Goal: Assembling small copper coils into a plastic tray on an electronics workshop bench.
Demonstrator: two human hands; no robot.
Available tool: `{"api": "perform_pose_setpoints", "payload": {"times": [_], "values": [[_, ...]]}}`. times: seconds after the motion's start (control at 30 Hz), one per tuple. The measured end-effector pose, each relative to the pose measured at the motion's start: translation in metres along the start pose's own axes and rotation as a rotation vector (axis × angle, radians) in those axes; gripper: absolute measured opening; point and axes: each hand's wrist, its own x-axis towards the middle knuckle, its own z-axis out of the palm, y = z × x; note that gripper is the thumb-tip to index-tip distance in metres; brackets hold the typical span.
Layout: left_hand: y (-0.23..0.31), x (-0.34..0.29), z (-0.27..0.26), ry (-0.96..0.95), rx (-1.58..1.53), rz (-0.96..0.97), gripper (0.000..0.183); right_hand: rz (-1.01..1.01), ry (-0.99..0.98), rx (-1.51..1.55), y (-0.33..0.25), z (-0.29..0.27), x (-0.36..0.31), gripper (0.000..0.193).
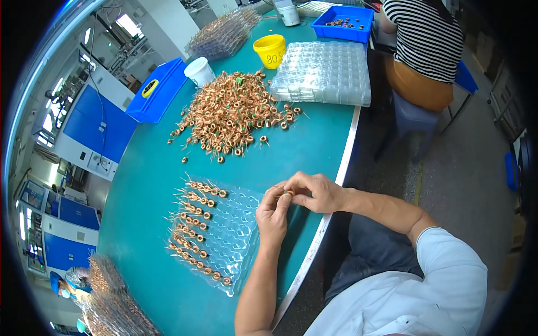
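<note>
My left hand (pixel 273 211) and my right hand (pixel 315 192) meet above the table's front edge, fingers pinched together. Between the fingertips sits a small copper-wound ring coil (pixel 290 192), mostly covered by the fingers. Just left of my hands lies a clear plastic tray (pixel 231 235) with rows of pockets. Copper ring coils (pixel 191 221) with wire leads fill several rows along its left part, the leads pointing left. Farther back, a large heap of the same coils (pixel 230 109) is spread on the green table (pixel 151 196).
Behind the heap stand a white cup (pixel 199 71) and a yellow bucket (pixel 270 50). A stack of clear trays (pixel 322 73) lies at the back right, near a blue bin (pixel 343 23). Another blue bin (pixel 157 92) is at the left edge. A person in a striped top (pixel 426 39) sits beyond.
</note>
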Motion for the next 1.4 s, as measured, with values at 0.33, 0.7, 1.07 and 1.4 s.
{"api": "perform_pose_setpoints", "payload": {"times": [0.33, 0.7, 1.07, 1.4], "values": [[0.004, 0.010, 0.002, -0.050, 0.016, -0.129, 0.026, 0.202, 0.019, 0.078, 0.001, -0.029, 0.033, 0.025], [0.009, 0.004, -0.001, -0.097, -0.009, -0.205, 0.022, 0.132, -0.127, 0.178, 0.009, -0.022, 0.038, 0.005], [0.012, 0.009, -0.003, -0.011, -0.101, -0.203, 0.020, 0.136, -0.195, 0.240, 0.004, -0.026, 0.058, 0.006], [0.009, 0.010, -0.011, 0.191, -0.192, -0.141, 0.027, 0.328, -0.428, 0.085, -0.009, -0.009, 0.087, 0.017]]}}
